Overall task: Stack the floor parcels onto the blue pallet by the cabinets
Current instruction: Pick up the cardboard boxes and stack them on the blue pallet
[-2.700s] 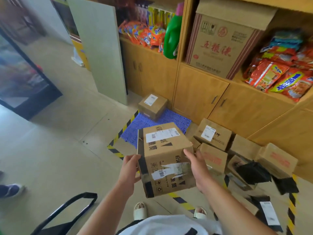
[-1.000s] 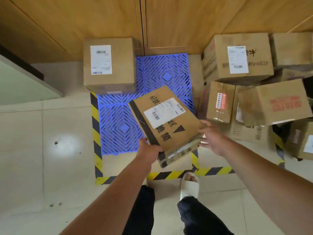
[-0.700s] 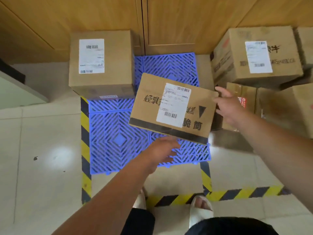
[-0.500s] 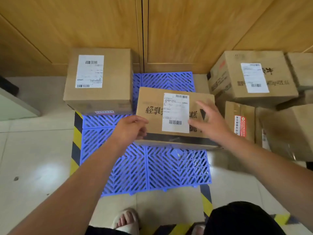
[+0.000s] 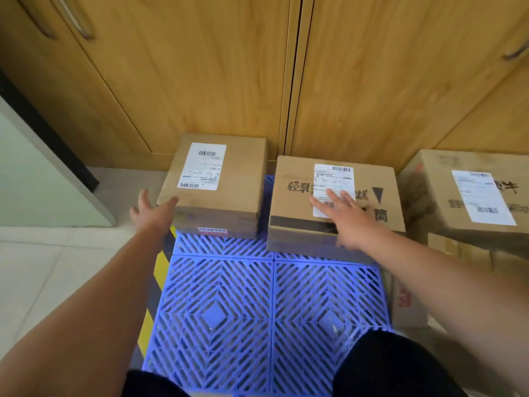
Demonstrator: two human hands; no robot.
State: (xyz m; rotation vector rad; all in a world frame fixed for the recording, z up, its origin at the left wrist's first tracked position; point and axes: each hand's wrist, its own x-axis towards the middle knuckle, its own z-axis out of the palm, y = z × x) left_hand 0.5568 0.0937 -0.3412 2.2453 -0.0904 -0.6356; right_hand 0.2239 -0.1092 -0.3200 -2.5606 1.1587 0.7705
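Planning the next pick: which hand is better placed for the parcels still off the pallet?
Right: the right hand lies on the printed box, next to the floor parcels; the left hand is farther.

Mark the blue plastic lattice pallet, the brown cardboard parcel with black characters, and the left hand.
blue plastic lattice pallet [image 5: 214, 316], head view, bare near-left panel
brown cardboard parcel with black characters [image 5: 292, 204], head view, top face
left hand [image 5: 151, 212], head view, back of hand
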